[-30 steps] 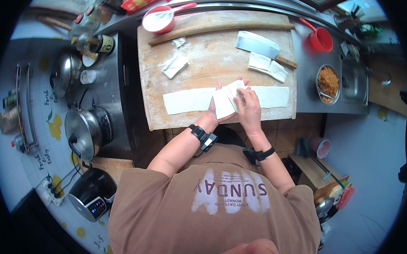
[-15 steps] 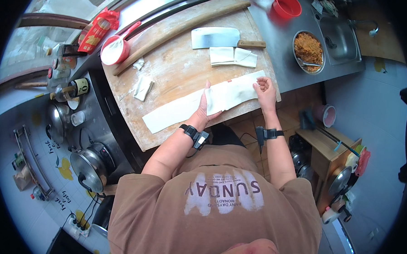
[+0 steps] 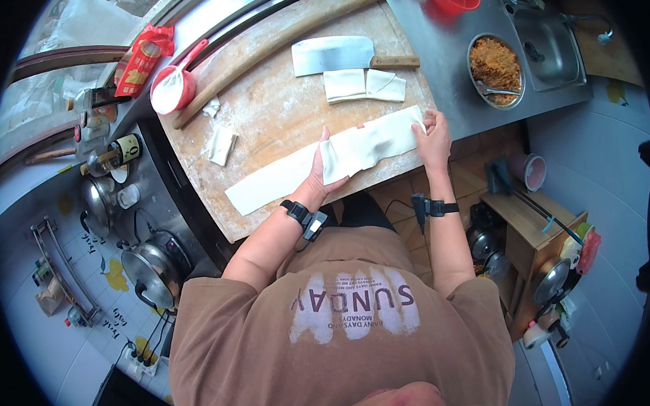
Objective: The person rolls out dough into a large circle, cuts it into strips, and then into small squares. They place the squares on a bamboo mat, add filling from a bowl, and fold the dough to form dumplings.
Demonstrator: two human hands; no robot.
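A long white strip of dough [image 3: 268, 184] lies slantwise across the floured wooden board [image 3: 270, 121]. My left hand [image 3: 317, 181] holds its middle from the near side, with the thumb on top and the fingers partly under the dough. At the strip's right end, my right hand [image 3: 433, 141] pinches the edge between thumb and fingers. The dough between my hands is rumpled and partly raised. Beyond it lie folded dough pieces [image 3: 344, 86] and a cleaver [image 3: 333, 56] with a wooden handle. A smaller folded dough piece [image 3: 222, 145] rests to the left.
A long rolling pin [image 3: 273, 55] lies along the board's far side. At the left stand a red scoop of flour [image 3: 185, 92] and a red bag [image 3: 139, 64]. On the right, a bowl of orange-brown shredded filling [image 3: 494, 64] with a spoon stands beside the sink [image 3: 552, 57].
My right hand has moved slightly right and up with the dough's end, its fingers closed more on the edge. My left hand stays at the middle. The whole view has shifted a little.
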